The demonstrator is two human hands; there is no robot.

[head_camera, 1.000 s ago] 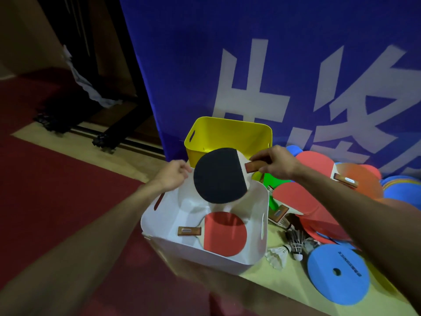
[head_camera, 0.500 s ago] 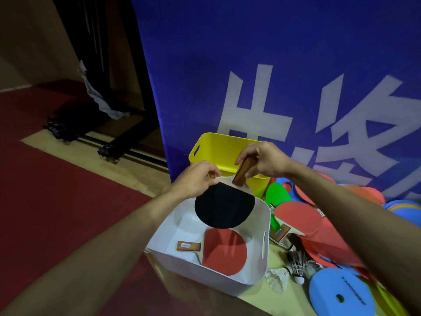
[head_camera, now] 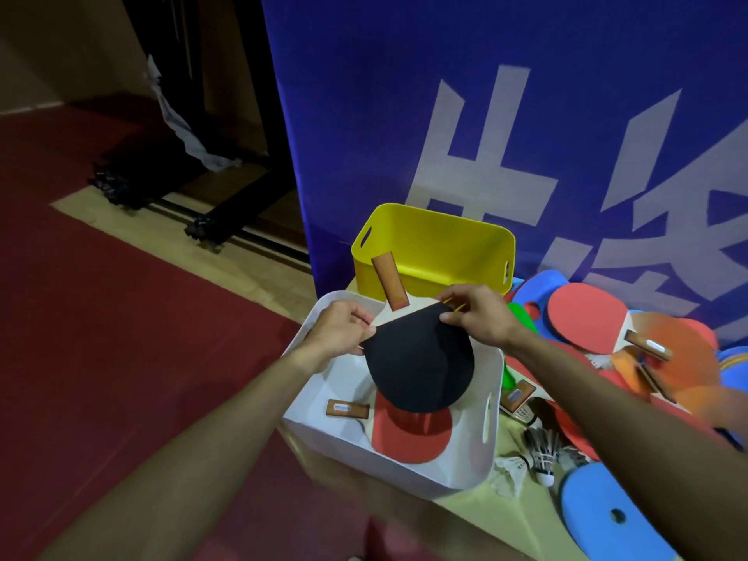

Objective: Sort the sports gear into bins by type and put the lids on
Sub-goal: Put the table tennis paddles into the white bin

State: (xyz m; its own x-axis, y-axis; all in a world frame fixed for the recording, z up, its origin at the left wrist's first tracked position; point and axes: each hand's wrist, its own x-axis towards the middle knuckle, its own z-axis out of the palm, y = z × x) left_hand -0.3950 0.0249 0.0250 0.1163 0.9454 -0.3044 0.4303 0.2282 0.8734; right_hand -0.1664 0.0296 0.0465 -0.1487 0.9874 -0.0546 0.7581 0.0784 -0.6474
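Observation:
Both my hands hold a black-faced table tennis paddle (head_camera: 419,368) over the white bin (head_camera: 453,473). My left hand (head_camera: 342,327) pinches its left shoulder and my right hand (head_camera: 477,315) pinches the right shoulder. Its wooden handle points up and away, over the yellow bin (head_camera: 433,247) behind. A red-faced paddle (head_camera: 409,437) lies flat on the white bin's floor, partly hidden under the black one.
To the right lies a heap of red and orange paddles (head_camera: 587,317), blue discs (head_camera: 607,516) and shuttlecocks (head_camera: 540,453) on a pale floor strip. A blue banner (head_camera: 445,95) stands behind the bins. Red carpet spreads to the left, with a dark wheeled frame (head_camera: 202,226) further back.
My right hand has let go of the handle and taken the blade's right shoulder. The handle has swung from right to upward. The paddle has dropped lower into the white bin.

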